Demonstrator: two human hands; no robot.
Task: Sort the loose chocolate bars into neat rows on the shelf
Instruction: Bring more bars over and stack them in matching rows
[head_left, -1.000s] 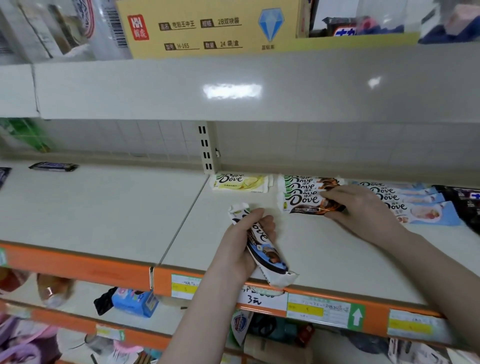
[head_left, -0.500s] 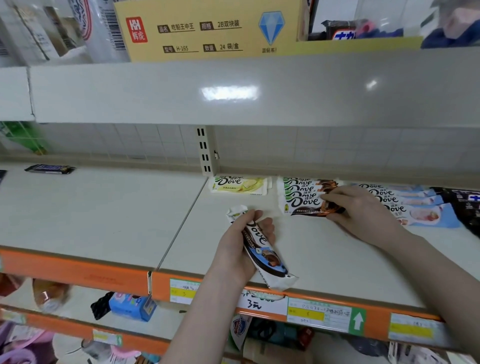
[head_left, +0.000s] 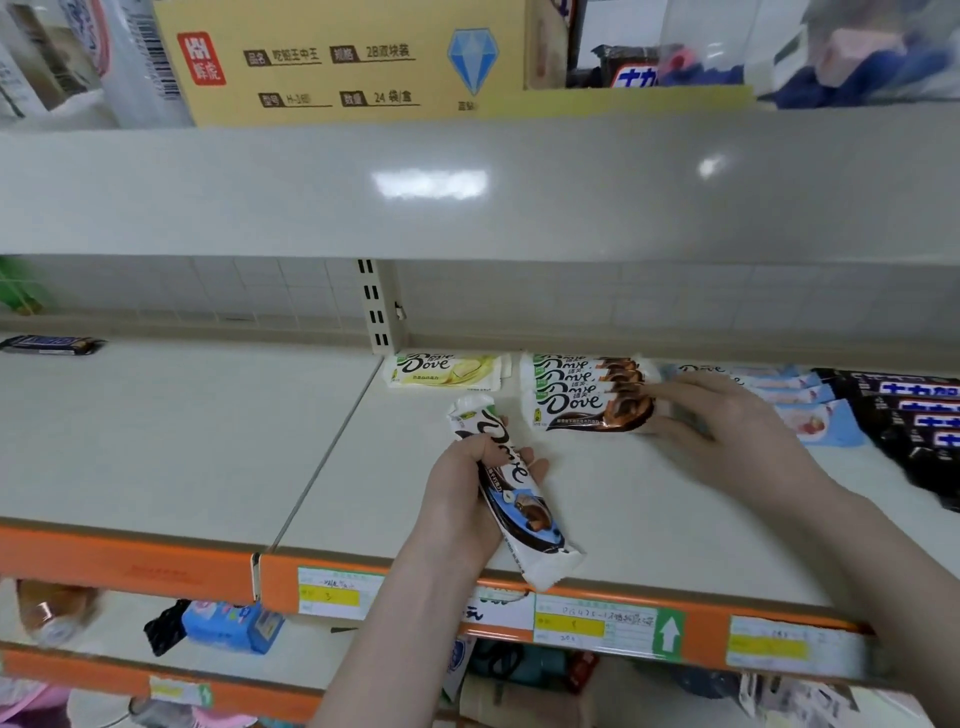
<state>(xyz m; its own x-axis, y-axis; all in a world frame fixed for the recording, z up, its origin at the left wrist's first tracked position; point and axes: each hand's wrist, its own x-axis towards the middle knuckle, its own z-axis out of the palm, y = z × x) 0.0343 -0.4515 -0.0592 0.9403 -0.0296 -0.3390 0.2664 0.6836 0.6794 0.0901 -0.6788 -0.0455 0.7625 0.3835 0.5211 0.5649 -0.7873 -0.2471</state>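
The left hand grips a blue-and-white bar, fingers curled round its middle, holding it just above the shelf near the front edge, its long axis running near to far. The right hand reaches to the brown row, a tidy overlapped stack toward the back of the shelf; its fingers lie fairly straight on the right end of the nearest bar, and motion blur makes it hard to tell whether they pinch the wrapper or only press it.

Left of the brown row lies the yellow stack, with bare shelf in front of it. Right of the hand sit the pink-and-blue row and, farther right, the dark row. One dark bar lies alone at the far left, well apart from the rest.

The step in hand looks like squaring up the brown row while the held bar waits for a place. No row of that blue-and-white kind shows, so the next move likely calls for turning it crosswise like the others and starting a new row on the bare shelf nearby. The stray bar at far left is still to collect.
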